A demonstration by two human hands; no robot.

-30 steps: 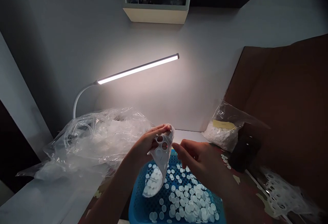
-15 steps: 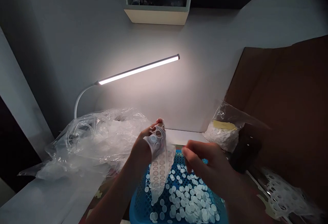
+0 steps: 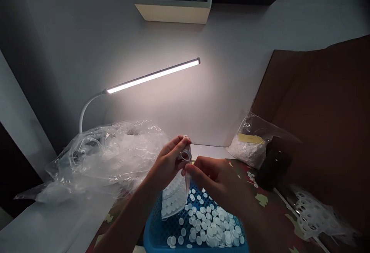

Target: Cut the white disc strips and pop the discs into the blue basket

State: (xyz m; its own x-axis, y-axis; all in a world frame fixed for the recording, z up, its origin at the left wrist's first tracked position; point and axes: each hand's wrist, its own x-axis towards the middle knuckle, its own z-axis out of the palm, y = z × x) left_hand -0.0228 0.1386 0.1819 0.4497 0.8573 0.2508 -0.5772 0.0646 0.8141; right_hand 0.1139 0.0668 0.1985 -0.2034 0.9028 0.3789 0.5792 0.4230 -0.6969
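Note:
My left hand [image 3: 169,159] is closed on the upper end of a soft white sheet of round discs [image 3: 174,199], which hangs down over the basket. One ring-shaped hole of the sheet shows at the fingers. My right hand [image 3: 221,177] is closed too, its thumb and fingertips pinching the sheet's edge just below the left fingers; any disc between them is hidden. Beneath both hands stands a blue plastic basket [image 3: 148,231] with perforated sides. Many loose white discs [image 3: 216,230] lie in it, heaped toward the front right.
Clear plastic bags [image 3: 115,156] bulge at the left. A bag of white pieces with a yellow label [image 3: 250,139] leans at the back right, beside a dark object [image 3: 274,168]. Punched-out white sheets [image 3: 318,214] lie at the right. A lit lamp [image 3: 156,75] hangs above.
My right hand has moved left and now touches the sheet. The left hand has turned, so the sheet shows a bumpy face instead of its rows of rings. The view has shifted slightly.

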